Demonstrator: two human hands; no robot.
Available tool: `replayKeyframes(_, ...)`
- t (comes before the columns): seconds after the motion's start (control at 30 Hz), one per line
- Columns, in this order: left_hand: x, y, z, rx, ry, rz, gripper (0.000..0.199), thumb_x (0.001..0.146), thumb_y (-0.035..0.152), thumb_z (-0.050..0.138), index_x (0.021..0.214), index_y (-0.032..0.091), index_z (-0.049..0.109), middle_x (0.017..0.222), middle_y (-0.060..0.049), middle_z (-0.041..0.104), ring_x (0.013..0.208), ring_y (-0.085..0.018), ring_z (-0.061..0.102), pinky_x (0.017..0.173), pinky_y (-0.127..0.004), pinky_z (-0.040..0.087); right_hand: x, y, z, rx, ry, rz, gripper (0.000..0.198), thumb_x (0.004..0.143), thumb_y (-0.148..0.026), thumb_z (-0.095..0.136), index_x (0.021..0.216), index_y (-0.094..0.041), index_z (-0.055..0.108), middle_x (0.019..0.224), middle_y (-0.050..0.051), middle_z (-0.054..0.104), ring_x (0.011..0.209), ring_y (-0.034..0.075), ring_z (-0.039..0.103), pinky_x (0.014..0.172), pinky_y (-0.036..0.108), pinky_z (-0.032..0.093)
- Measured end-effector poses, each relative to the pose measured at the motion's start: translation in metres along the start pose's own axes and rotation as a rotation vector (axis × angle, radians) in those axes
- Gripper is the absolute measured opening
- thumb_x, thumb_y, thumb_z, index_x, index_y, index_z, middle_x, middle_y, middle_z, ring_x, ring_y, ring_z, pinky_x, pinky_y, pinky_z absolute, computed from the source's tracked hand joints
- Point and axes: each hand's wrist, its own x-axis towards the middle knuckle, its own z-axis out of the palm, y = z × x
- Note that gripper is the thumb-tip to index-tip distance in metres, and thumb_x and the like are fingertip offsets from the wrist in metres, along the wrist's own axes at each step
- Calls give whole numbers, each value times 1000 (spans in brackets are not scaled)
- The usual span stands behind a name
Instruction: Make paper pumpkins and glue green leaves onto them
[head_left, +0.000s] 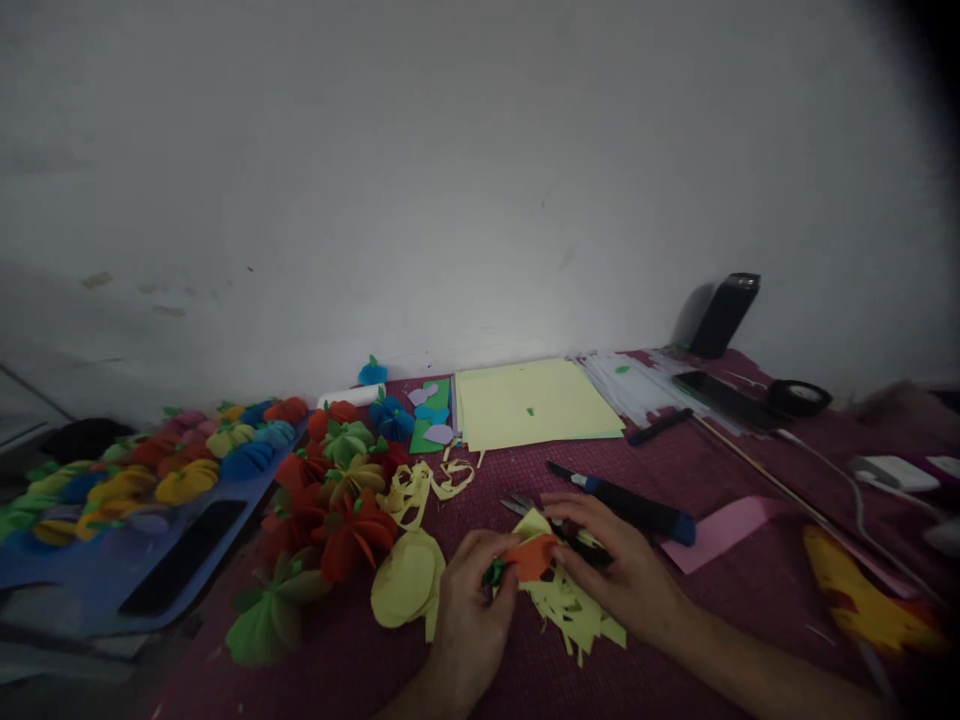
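Observation:
Between my two hands is a small orange paper pumpkin (532,558) with a green bit at its left end. My left hand (474,610) pinches the green end between thumb and fingers. The fingers of my right hand (619,555) close on the right side of the orange paper. Under the right hand lie scissors (517,503); their blades show, but their handles are partly covered. Yellow paper scraps (574,615) are heaped below the hands. Left of my left hand lies a stack of yellow paper rounds (405,580).
Several finished paper pumpkins (360,535) sit to the left, more on a blue board (67,600) with a dark phone (184,555). A box cutter (637,508), yellow sheets (536,400), a pink strip (724,532) and a tape roll (799,397) lie beyond and right.

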Motion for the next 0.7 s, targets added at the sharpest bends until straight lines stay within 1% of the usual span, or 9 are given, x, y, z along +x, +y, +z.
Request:
replayKeyframes(0.07, 0, -2, -1, 10, 22, -2, 22, 80, 12, 52, 97, 21, 63, 93, -4, 61, 88, -18, 57, 78, -30, 44, -1, 0, 0, -70, 61, -65, 30, 83, -19, 57, 113, -24, 55, 110, 8, 61, 105, 21, 56, 87, 37, 49)
replayKeyframes(0.17, 1, -3, -1, 16, 57, 5, 21, 81, 14, 52, 97, 22, 62, 93, -3, 60, 89, -18, 56, 79, -30, 44, -2, -3, 0, -126, 62, -130, 30, 83, -16, 56, 113, -23, 56, 102, 7, 63, 98, 20, 58, 81, 35, 52)
replayKeyframes(0.3, 1, -3, 0, 27, 78, 6, 20, 80, 14, 53, 95, 23, 63, 92, -2, 60, 88, -17, 57, 77, -28, 45, -4, -3, 2, -148, 32, -165, 32, 84, -14, 56, 115, -21, 56, 103, 9, 62, 97, 20, 57, 80, 37, 52)
replayKeyframes(0.43, 1, -2, 0, 44, 72, -5, 20, 80, 14, 53, 95, 22, 62, 92, -2, 60, 87, -16, 57, 77, -28, 45, -5, -1, 3, -147, 44, -202, 32, 83, -13, 57, 114, -19, 57, 105, 10, 61, 99, 20, 57, 81, 36, 52)
replayKeyframes(0.57, 0, -2, 0, 44, 104, 24, 21, 79, 13, 54, 95, 23, 63, 91, -1, 61, 87, -16, 57, 77, -28, 45, -3, -4, 3, -126, 50, -228, 26, 82, -10, 57, 107, -18, 60, 103, 9, 62, 96, 19, 58, 80, 34, 52)
replayKeyframes(0.7, 0, -2, 0, 62, 103, 42, 22, 79, 13, 54, 96, 24, 63, 91, -1, 61, 87, -16, 58, 77, -28, 46, -2, -6, 2, -119, 42, -248, 21, 82, -11, 58, 101, -19, 60, 98, 7, 63, 91, 18, 59, 76, 33, 52)
